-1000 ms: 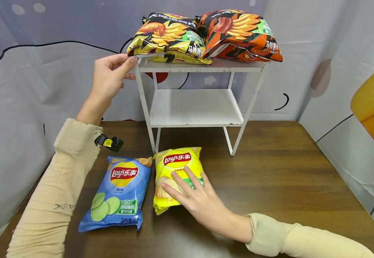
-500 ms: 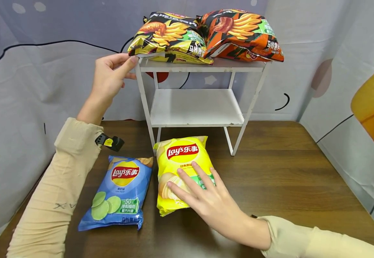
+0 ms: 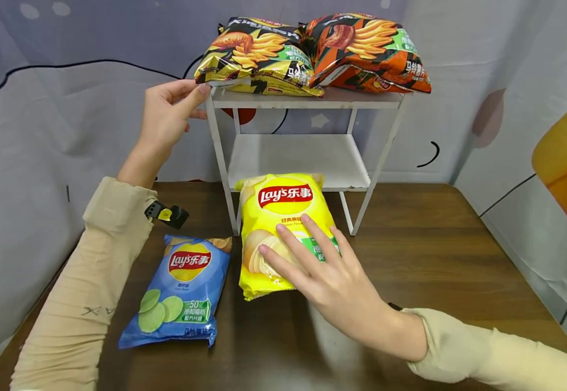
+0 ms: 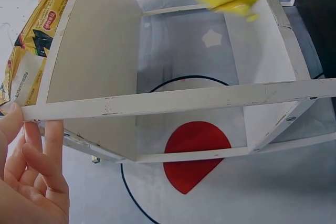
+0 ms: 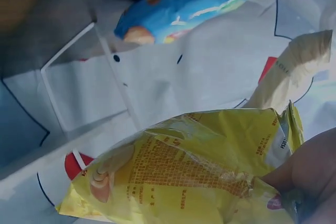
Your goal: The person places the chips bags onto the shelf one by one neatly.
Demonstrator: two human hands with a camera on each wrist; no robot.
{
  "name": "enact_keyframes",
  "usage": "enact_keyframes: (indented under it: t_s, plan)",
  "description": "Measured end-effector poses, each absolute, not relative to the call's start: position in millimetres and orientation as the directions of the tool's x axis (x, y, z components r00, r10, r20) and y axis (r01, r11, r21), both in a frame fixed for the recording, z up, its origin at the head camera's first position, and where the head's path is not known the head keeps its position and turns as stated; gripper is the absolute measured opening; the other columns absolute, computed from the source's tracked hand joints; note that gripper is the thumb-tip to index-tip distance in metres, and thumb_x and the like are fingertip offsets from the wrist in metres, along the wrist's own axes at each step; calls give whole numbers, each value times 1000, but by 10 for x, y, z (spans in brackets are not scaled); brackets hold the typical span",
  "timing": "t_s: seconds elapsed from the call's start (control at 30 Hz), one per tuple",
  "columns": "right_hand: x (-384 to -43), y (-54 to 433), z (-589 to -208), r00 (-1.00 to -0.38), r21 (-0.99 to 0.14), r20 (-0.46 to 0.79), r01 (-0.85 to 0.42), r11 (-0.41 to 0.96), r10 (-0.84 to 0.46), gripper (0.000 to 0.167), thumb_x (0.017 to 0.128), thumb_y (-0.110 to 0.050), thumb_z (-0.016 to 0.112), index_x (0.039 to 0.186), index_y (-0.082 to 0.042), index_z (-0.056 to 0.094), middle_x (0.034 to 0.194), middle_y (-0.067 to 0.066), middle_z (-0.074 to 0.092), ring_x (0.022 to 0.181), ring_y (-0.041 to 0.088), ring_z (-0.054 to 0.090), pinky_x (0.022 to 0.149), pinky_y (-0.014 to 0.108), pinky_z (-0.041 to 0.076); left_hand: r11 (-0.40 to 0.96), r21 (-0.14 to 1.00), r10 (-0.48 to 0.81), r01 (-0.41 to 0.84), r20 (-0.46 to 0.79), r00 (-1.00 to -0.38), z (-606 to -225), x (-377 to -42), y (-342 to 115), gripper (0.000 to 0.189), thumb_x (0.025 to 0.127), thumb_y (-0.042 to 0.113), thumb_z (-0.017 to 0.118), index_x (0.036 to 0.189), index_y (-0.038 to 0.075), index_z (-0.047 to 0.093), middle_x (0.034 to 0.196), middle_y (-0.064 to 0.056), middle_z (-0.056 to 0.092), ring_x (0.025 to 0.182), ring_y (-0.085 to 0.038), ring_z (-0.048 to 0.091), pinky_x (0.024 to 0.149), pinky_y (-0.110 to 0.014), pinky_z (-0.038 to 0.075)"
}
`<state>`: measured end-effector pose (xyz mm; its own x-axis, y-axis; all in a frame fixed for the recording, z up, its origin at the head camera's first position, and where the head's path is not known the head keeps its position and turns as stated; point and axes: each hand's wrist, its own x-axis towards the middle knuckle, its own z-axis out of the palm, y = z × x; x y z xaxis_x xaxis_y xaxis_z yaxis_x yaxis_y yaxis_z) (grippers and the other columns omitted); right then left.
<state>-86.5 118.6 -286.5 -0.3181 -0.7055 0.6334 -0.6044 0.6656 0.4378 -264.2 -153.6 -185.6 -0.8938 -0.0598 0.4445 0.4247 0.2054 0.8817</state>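
My right hand [image 3: 334,288] grips a yellow bag of potato chips [image 3: 278,239], its fingers spread over the printed front. In the right wrist view the thumb [image 5: 299,169] presses the bag's back. The bag is raised off the table, and its top end overlaps the lower shelf's front edge in the head view. My left hand [image 3: 168,117] pinches the top left corner of a white two-tier rack [image 3: 307,104], thumb above and fingers below, as the left wrist view shows. Right by that thumb lies a black and yellow chip bag [image 3: 254,51] on the top tier.
Beside it on the top tier sits a black and orange chip bag [image 3: 366,54]. The rack's lower shelf [image 3: 298,155] is bare white. A blue chip bag [image 3: 180,293] lies on the brown table [image 3: 459,260], left of the rack's legs. Patterned cloth [image 3: 44,125] hangs behind.
My right hand has lifted the yellow chip bag from the table, upward and slightly right, toward the lower shelf. The left hand has stayed at the rack's corner.
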Motion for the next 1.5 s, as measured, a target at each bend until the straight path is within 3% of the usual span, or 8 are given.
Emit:
enact_keyframes:
  t_s: [0.23, 0.33, 0.67, 1.0, 1.5]
  plan:
    - [-1109, 1154, -2757, -321, 457, 634, -579, 675, -704, 55, 88, -7, 65, 138, -26, 52, 142, 6, 53, 127, 38, 51, 86, 56, 52, 208, 886, -67, 414, 435, -898, -1863, -2646, -1522, 28, 89, 26, 70, 108, 6, 71, 82, 15, 66, 59, 0, 65, 44, -17, 32]
    - [-1229, 1132, -2739, -299, 466, 646, -574, 673, -702, 57, 86, -7, 68, 138, -25, 52, 141, 6, 54, 125, 38, 51, 84, 54, 53, 213, 886, -68, 411, 433, -899, -1869, -2645, -1520, 30, 89, 27, 70, 109, 5, 71, 82, 15, 66, 59, 0, 65, 44, -17, 32]
    - [-1657, 1035, -2724, -322, 459, 639, -568, 683, -698, 57, 89, -7, 65, 141, -24, 48, 140, 7, 54, 127, 38, 49, 94, 55, 49, 211, 884, -63, 418, 438, -897, -1868, -2643, -1513, 28, 89, 26, 69, 107, 6, 71, 83, 14, 66, 60, -1, 66, 43, -16, 32]
    - [-2064, 896, -2741, -298, 484, 668, -522, 702, -682, 49, 96, -8, 56, 141, -26, 49, 138, 5, 56, 126, 36, 52, 86, 51, 53, 189, 891, -69, 414, 432, -899, -1855, -2634, -1514, 24, 89, 25, 70, 105, 7, 72, 80, 14, 66, 58, 0, 65, 43, -16, 32]
    - [-2385, 735, -2774, -329, 520, 659, -449, 726, -676, 48, 98, -8, 51, 141, -29, 47, 138, 2, 56, 120, 31, 57, 80, 46, 56, 197, 885, -70, 422, 442, -895, -1854, -2643, -1528, 28, 89, 25, 69, 108, 5, 71, 81, 13, 66, 58, -1, 66, 42, -16, 32]
